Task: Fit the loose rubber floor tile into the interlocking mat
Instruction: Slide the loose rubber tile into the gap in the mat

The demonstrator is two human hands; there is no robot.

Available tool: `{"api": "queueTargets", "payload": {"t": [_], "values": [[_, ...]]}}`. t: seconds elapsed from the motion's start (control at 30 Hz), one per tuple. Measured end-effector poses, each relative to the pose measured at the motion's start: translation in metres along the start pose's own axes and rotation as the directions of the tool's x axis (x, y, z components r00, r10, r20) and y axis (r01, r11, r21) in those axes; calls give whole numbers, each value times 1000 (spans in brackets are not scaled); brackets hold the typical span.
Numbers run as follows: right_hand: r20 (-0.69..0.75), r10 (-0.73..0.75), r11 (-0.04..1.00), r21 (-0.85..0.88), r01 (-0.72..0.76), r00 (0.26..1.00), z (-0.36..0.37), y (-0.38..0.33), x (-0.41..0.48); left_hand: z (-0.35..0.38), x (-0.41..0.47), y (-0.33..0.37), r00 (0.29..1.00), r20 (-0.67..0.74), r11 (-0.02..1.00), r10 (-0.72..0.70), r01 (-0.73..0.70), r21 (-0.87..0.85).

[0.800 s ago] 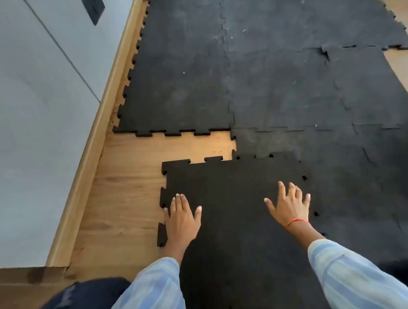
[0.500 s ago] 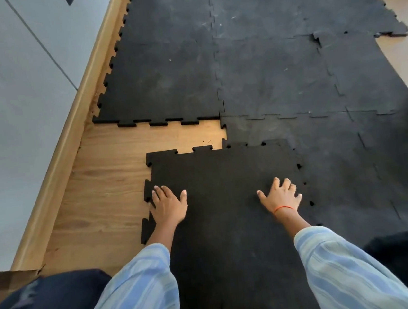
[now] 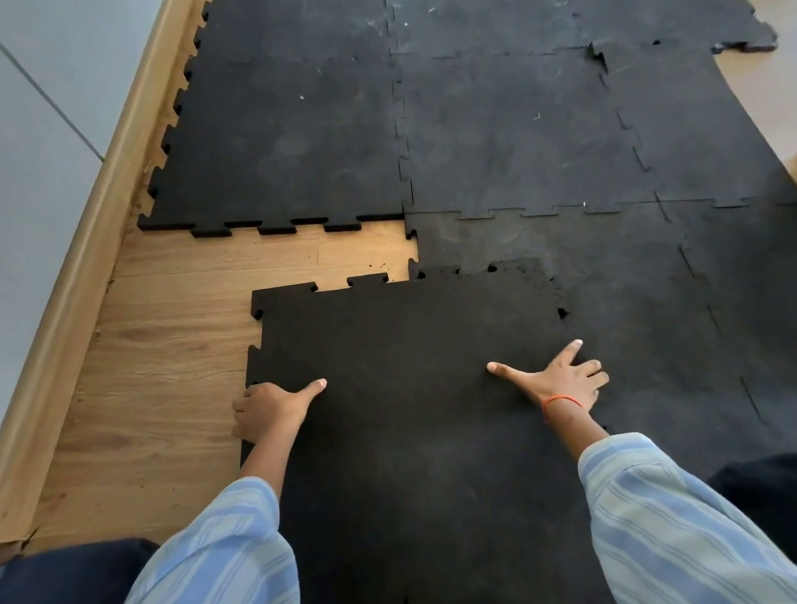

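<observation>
Left hand point(image 3: 270, 410) gripped the tile's point(image 3: 415, 424) left edge, thumb on top, right hand point(image 3: 556, 378) lay splayed flat at its right edge, holding nothing, mat point(image 3: 517, 139) beyond.

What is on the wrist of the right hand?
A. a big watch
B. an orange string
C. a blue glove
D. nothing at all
B: a thin orange string circles the wrist of the right hand, which lies spread flat on the loose tile.

bare floor gap point(image 3: 216, 292), skirting board point(image 3: 84, 268) leftward
</observation>
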State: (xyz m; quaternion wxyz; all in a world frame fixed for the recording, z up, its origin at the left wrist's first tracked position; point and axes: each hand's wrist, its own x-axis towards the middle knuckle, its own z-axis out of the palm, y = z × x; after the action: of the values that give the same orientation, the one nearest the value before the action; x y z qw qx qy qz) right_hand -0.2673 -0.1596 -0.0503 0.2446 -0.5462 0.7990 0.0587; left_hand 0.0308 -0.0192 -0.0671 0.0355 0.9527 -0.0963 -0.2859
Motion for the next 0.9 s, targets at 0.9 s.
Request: {"api": "queueTargets", "payload": {"t": [0.9], "values": [[252,-94,769,632,-91,963,-19,-113,6,-119,86,-17,987,-125,970,-97,66,-234]]}}
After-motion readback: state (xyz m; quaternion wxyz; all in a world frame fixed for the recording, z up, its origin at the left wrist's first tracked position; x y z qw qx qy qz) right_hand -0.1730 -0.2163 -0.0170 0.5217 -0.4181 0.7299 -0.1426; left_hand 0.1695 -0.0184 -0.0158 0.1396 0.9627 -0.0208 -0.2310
